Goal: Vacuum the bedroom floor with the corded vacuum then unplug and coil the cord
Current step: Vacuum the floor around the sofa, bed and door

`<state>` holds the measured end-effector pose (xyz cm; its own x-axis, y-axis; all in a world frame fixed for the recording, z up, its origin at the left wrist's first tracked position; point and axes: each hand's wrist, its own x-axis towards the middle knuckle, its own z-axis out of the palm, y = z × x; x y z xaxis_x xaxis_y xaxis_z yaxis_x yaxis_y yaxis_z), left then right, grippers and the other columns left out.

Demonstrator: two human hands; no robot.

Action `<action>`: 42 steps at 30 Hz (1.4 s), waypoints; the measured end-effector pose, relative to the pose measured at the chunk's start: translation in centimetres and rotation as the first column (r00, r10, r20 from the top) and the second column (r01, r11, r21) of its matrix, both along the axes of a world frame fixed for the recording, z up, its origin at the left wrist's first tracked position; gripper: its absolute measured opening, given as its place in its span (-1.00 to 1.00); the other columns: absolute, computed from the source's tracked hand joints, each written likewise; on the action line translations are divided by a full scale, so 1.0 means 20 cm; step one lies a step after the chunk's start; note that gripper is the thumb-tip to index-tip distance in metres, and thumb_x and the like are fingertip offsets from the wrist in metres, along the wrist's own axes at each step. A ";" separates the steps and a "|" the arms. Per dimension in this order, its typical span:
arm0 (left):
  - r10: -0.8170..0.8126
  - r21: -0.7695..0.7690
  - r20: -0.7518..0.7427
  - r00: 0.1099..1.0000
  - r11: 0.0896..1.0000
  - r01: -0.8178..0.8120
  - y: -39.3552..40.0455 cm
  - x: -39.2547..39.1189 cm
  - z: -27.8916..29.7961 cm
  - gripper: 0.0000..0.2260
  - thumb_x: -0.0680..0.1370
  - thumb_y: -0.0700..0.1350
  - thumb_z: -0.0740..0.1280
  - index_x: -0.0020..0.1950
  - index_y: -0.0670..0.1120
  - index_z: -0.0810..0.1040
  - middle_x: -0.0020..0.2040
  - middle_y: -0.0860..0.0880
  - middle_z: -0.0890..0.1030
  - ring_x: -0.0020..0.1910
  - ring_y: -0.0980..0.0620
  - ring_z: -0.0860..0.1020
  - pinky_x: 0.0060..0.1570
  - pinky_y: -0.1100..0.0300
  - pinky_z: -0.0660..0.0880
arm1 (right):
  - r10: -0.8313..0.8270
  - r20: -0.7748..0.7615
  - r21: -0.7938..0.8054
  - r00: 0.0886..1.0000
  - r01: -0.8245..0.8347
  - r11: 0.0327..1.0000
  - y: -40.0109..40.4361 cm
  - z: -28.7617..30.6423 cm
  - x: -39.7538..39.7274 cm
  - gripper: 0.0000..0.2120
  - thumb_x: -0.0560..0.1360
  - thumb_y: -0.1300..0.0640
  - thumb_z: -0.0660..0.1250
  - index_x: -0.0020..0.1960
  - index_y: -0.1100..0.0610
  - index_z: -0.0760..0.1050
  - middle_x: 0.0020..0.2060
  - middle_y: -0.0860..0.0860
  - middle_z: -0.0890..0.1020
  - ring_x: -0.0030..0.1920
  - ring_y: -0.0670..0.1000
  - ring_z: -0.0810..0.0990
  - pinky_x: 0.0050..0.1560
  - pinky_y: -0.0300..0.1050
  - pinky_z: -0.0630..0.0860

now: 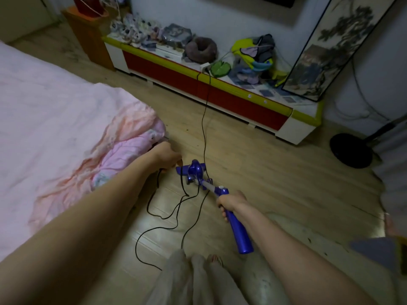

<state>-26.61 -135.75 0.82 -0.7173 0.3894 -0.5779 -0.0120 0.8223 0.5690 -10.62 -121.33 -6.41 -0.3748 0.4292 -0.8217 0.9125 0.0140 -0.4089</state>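
Observation:
A blue corded stick vacuum (236,227) points away from me, its floor head (192,170) flat on the wood floor near the bed corner. My right hand (231,202) grips the blue handle. My left hand (168,156) reaches forward beside the bed and holds a loop of the black cord (203,133). The cord runs from a white power strip (206,67) on the low cabinet down to the floor, where it lies in loose loops in front of my feet.
A bed with pink bedding (55,128) fills the left. A low red and white cabinet (220,95) piled with clothes and toys lines the far wall. A framed painting (326,53) leans at its right end, and a fan base (351,150) stands on the floor.

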 end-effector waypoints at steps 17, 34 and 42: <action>0.055 -0.066 0.000 0.998 0.996 -0.055 -0.07 -0.31 -0.09 -0.81 0.59 -0.21 0.24 -0.06 -0.24 0.63 -0.42 -0.07 0.45 -0.50 0.02 0.37 -0.54 0.28 0.32 | -0.015 0.038 0.021 0.999 0.014 1.000 0.09 -0.10 -0.50 -0.83 0.47 0.31 0.32 0.06 0.26 0.51 -0.38 0.08 0.54 -0.45 -0.01 0.50 -0.46 -0.16 0.48; -0.089 -0.008 -0.020 0.996 0.996 0.089 0.08 -0.25 0.06 -0.81 0.62 -0.14 0.22 -0.17 -0.14 0.50 -0.32 -0.06 0.47 -0.40 0.08 0.41 -0.42 0.27 0.35 | -0.125 0.030 0.072 0.992 0.123 0.990 0.01 0.06 -0.35 -0.91 0.51 0.24 0.35 -0.03 0.25 0.51 -0.41 0.07 0.52 -0.49 -0.03 0.47 -0.53 -0.18 0.42; -0.039 0.015 -0.022 0.999 0.999 0.040 0.05 -0.36 -0.03 -0.72 0.60 -0.22 0.21 -0.31 -0.16 0.51 -0.41 -0.07 0.44 -0.47 0.03 0.38 -0.46 0.24 0.33 | -0.196 -0.025 0.059 0.980 0.197 0.979 0.04 -0.14 -0.57 -0.82 0.48 0.27 0.33 0.07 0.25 0.50 -0.37 0.09 0.57 -0.45 0.01 0.53 -0.40 -0.13 0.54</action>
<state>-33.72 -134.69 0.13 -0.7135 0.4265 -0.5558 0.0328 0.8128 0.5816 -21.99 -120.59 -9.20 -0.2936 0.5454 -0.7850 0.8918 -0.1395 -0.4304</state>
